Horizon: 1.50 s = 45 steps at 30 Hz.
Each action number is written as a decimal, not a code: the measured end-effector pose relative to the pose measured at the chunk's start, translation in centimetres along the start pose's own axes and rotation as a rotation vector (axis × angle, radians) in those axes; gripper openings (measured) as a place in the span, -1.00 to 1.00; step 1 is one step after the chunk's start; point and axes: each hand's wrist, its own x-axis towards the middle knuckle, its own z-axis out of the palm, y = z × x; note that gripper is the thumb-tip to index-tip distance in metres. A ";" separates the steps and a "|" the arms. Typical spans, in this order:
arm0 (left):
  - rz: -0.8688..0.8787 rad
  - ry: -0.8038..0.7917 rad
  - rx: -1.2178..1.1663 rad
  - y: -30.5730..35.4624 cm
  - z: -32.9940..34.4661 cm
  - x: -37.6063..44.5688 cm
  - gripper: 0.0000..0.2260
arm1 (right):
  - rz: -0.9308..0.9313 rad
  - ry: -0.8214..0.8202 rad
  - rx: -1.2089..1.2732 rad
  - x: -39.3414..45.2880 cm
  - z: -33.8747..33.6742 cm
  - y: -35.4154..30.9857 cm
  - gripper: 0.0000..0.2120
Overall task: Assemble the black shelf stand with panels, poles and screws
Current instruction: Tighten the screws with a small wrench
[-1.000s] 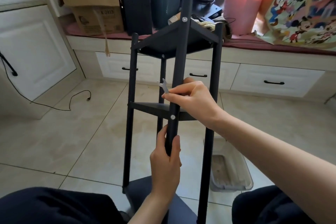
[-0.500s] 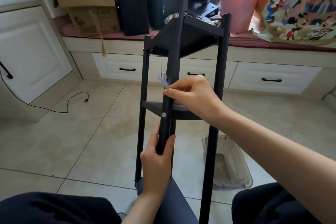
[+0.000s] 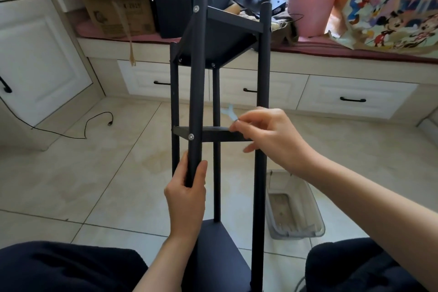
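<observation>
The black shelf stand stands upright on the floor between my knees, with several poles and three panels. Silver screws show on the near pole at the middle panel and at the top panel. My left hand grips the near pole below the middle panel. My right hand pinches a small silver wrench just above the middle panel, to the right of the near pole. The bottom panel lies near my legs.
A clear plastic bin sits on the tiled floor right of the stand. Behind is a bench with drawers, a cardboard box, a pink bucket and a cartoon-print bag. A black cable lies on the floor at left.
The stand has turned, so the near pole now sits further left. My right hand has moved right with the wrench, away from the near pole. My left hand keeps its grip.
</observation>
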 end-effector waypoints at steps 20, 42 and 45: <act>0.038 -0.009 0.036 0.7 0.4 -0.1 -0.76 | 0.437 -0.125 -0.178 -1.5 5.1 2.4 -0.82; 0.056 -0.035 0.053 0.6 0.6 -0.2 -0.77 | 0.295 0.011 -0.182 -0.7 5.7 2.2 -0.81; 0.064 -0.036 0.045 0.8 0.6 -0.2 -0.78 | 0.285 0.009 -0.195 -0.6 5.8 2.3 -0.81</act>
